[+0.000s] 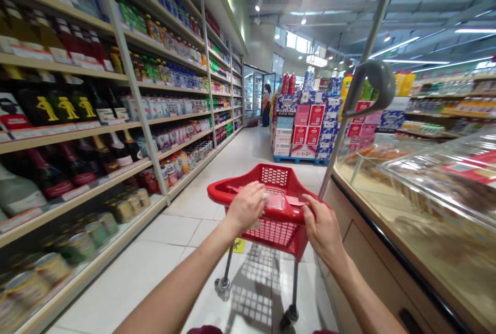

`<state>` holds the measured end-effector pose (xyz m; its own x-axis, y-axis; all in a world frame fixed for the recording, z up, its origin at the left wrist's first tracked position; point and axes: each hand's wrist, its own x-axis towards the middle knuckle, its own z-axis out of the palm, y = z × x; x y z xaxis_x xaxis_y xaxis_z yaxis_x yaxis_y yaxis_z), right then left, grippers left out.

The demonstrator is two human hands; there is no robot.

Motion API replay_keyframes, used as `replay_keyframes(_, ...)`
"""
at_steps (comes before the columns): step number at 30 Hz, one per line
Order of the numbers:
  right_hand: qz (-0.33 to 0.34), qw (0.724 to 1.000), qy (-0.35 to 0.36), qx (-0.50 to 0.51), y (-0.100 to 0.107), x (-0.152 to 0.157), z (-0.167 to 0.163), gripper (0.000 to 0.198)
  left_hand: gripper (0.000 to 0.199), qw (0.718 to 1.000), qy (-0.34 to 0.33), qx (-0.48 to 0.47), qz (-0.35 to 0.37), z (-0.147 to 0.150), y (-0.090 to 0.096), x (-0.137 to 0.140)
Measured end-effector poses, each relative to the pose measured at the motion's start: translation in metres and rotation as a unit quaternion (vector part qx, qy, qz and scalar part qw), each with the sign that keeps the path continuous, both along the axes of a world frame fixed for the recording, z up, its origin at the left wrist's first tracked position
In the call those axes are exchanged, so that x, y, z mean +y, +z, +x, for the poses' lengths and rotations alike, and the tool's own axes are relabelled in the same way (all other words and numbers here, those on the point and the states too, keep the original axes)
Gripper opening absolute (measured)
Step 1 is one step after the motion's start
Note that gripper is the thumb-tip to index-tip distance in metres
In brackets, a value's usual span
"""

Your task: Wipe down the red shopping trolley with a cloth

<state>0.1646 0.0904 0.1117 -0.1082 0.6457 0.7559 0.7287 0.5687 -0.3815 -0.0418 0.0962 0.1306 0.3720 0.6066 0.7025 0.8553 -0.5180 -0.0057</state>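
Note:
A red plastic shopping cart (267,230) stands right in front of me on thin metal legs with casters. My left hand (248,202) is closed over the middle of its handle bar (284,213), fingers pointing forward. Something small and pale shows at that hand's fingertips and below the bar; I cannot make out what it is. At the bar's right end, my right hand (321,223) is wrapped round it, with the thumb on the near side. Part of the basket's inside is hidden by the bar and my hands.
Tall shelves (170,88) of bottles and cans line the left side. A glass-fronted food counter (372,241) runs close along the right, with a grey post (337,137) at its corner. Ahead, stacked boxes (306,127) stand on a blue pallet; a person (266,106) is farther back.

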Motion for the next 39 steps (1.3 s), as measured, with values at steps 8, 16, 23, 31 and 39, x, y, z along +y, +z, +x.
replay_keyframes(8, 0.070, 0.987, -0.117, -0.081, -0.010, 0.003, -0.001, 0.030, 0.027, 0.992, 0.113, -0.032, -0.044, -0.053, 0.003, -0.013)
replay_keyframes(16, 0.066, 0.988, -0.107, -0.087, -0.023, 0.042, 0.051, 0.031, 0.018, 0.995, 0.077, -0.033, 0.051, 0.008, -0.008, -0.047)
replay_keyframes(23, -0.032, 0.992, -0.119, -0.028, -0.007, 0.055, 0.052, 0.031, 0.019, 0.998, -0.008, -0.011, 0.063, -0.005, -0.004, -0.069)
replay_keyframes(31, 0.070, 0.990, 0.117, -0.019, -0.001, -0.016, -0.023, 0.026, 0.021, 0.997, 0.014, -0.033, 0.062, 0.038, -0.005, -0.076)
replay_keyframes(39, 0.047, 0.995, 0.065, -0.054, -0.010, -0.001, 0.015, 0.029, 0.023, 0.990, -0.036, -0.134, -0.026, -0.002, -0.013, -0.070)
